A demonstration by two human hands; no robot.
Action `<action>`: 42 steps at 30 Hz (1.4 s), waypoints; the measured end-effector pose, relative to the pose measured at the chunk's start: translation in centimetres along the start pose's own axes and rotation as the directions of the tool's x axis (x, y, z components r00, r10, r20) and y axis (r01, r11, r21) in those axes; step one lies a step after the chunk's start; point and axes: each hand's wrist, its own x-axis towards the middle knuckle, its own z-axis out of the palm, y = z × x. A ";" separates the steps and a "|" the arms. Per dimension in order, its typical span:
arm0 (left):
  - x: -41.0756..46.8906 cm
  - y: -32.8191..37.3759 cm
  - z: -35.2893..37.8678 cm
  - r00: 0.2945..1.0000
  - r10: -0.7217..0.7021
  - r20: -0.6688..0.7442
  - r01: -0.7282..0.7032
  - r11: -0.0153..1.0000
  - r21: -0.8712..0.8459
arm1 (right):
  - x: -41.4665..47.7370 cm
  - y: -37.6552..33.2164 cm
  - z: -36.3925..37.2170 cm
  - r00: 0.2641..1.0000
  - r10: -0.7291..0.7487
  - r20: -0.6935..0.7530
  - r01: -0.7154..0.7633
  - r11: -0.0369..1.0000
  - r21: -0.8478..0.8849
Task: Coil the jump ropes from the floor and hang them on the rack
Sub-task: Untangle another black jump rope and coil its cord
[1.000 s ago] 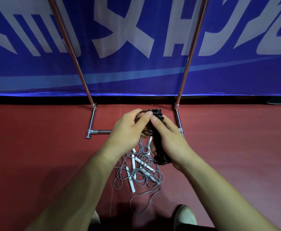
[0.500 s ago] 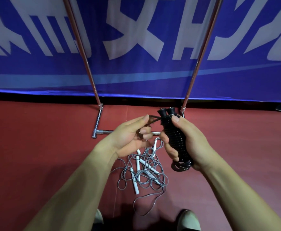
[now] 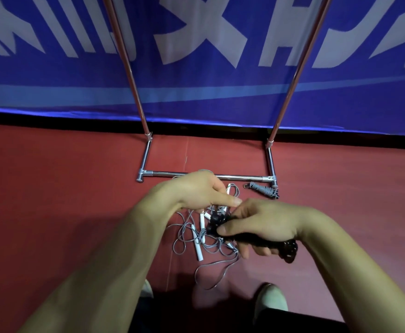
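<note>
Black jump rope (image 3: pixel 256 239) lies gripped in the right hand (image 3: pixel 266 222).

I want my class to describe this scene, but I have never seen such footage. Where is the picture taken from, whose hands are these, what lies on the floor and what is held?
No machine here: a camera worn on a person's head looks down at their own two bare hands. The right hand grips a black jump rope, wound into a tight bundle. The left hand points toward it with one finger out; whether it holds anything is hidden. On the red floor lies a tangle of grey ropes with white handles, and one coiled grey rope beside the foot of the metal rack. A blue banner stands behind.
</note>
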 end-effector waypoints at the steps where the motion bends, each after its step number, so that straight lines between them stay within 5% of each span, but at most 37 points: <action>1: 0.0 0.1 0.0 0.998 0.017 -0.065 -0.012 0.998 0.069 | 0.2 0.0 0.1 0.999 0.029 -0.028 -0.029 1.000 0.006; 5: -0.4 1.4 0.2 0.954 0.151 -0.259 -0.114 0.982 0.151 | 0.6 0.5 -0.3 0.969 0.004 -0.246 0.015 0.997 0.074; 11: -0.7 2.2 0.3 0.795 0.327 -0.512 -0.199 0.936 0.289 | 0.8 1.0 -1.1 0.805 -0.068 -0.589 0.092 0.996 0.011; 17: -0.2 2.3 0.4 0.788 0.203 -0.581 -0.275 0.961 -0.037 | 0.8 1.6 -1.7 0.567 -0.175 -0.805 0.251 0.967 -0.033; 28: 0.3 2.3 0.7 0.759 0.323 -0.566 -0.545 0.790 -0.281 | -0.1 0.6 -1.8 0.682 -0.325 -0.655 0.677 0.620 0.397; 35: -0.1 2.8 0.6 0.724 0.416 -0.550 -0.656 0.661 -0.364 | 0.0 0.8 -2.0 0.816 -0.480 -0.321 0.502 0.315 0.805; 42: -1.3 2.7 -1.0 0.655 0.485 -0.580 -0.676 0.718 -0.164 | 0.3 1.9 -2.2 0.827 -0.527 -0.195 0.392 0.294 0.872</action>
